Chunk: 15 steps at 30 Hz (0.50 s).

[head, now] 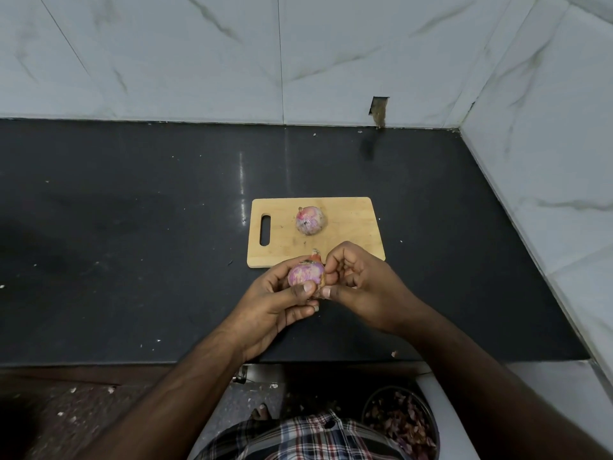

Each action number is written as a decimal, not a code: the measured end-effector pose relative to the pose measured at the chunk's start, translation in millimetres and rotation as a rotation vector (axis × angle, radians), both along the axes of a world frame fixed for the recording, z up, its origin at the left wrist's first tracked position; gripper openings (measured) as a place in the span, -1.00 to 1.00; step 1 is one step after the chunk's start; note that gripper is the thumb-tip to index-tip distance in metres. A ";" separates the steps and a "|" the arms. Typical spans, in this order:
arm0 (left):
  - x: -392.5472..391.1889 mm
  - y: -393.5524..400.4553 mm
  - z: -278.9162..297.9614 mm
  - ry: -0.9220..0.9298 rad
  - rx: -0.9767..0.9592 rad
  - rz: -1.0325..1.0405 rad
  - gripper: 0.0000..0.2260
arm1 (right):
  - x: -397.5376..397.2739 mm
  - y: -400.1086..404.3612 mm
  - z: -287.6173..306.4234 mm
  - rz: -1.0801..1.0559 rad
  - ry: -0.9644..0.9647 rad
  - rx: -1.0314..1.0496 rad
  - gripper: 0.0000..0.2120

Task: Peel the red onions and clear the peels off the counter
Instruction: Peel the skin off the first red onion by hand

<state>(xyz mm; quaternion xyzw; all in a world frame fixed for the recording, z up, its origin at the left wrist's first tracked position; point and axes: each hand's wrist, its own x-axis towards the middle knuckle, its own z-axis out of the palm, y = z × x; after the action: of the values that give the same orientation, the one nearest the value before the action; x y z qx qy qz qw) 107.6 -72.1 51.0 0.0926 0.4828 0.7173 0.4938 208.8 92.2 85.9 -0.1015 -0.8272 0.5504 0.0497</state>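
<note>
My left hand (282, 300) grips a partly peeled red onion (303, 274) above the black counter, just in front of the wooden cutting board (351, 227). Its purple-white flesh faces me, and a strip of brownish skin still clings to its right side. My right hand (358, 283) pinches that skin between thumb and fingertips. A second red onion (311, 220), with mottled pink and white flesh showing, lies on the middle of the board.
The black counter (132, 227) runs to a marble-tiled wall at the back and right. Small peel flakes (394, 353) dot it near the front edge. Below the counter, at lower right, stands a round metal bowl (366, 406) holding onion peels.
</note>
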 end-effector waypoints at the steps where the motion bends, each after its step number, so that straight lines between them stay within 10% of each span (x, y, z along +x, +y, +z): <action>1: -0.1 0.1 0.3 -0.001 -0.001 0.002 -0.59 | 0.0 -0.6 0.6 -0.001 0.013 -0.024 -0.71; 15: 0.8 0.0 2.7 -0.004 -0.013 -0.003 -0.58 | -1.9 3.1 3.4 0.059 -0.005 0.041 -0.72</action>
<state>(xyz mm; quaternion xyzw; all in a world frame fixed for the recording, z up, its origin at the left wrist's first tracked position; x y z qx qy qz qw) 108.4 -72.1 53.6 0.0887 0.4861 0.7137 0.4965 206.9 95.2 89.3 -0.0775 -0.8410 0.5344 0.0336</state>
